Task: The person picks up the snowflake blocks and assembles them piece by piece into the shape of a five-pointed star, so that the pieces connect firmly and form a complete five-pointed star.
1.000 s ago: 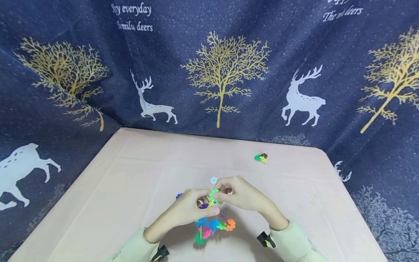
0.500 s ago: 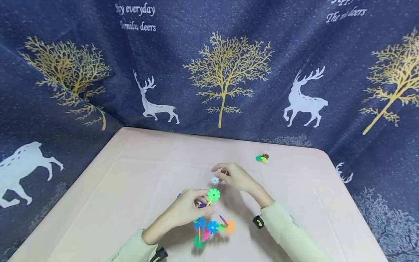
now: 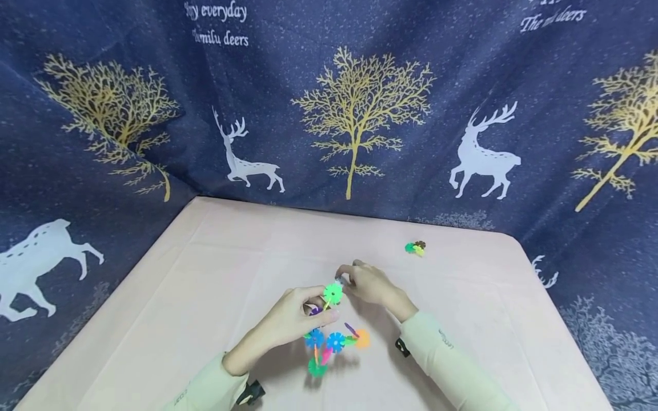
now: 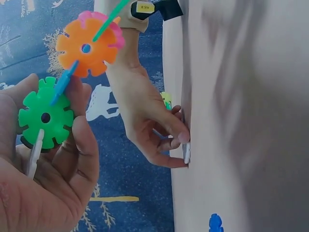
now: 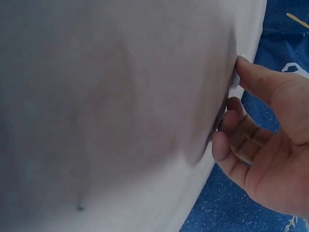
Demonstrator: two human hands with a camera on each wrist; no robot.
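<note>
My left hand (image 3: 293, 317) holds a chain of colourful notched plastic discs, slotted into one another, up off the pink tabletop. A bright green disc (image 3: 333, 294) sits at the chain's top by the fingertips. Below the hand hang blue (image 3: 336, 342), pink, orange and green discs. In the left wrist view, a green disc (image 4: 58, 116) joined to a blue one and an orange disc (image 4: 99, 48) lie in front of that palm. Farther back, my right hand (image 3: 370, 284) reaches down to the table and pinches a white disc (image 4: 187, 153) between thumb and finger.
A small cluster of green, yellow and brown discs (image 3: 415, 248) lies at the back right of the table (image 3: 231, 285). A loose blue disc (image 4: 216, 223) shows at the bottom of the left wrist view. A dark blue curtain (image 3: 308, 114) with trees and deer hangs behind.
My right hand has let go of the chain's green disc and moved back to the white disc on the table, taking hold of it. The left hand keeps the chain, raised slightly in view.
</note>
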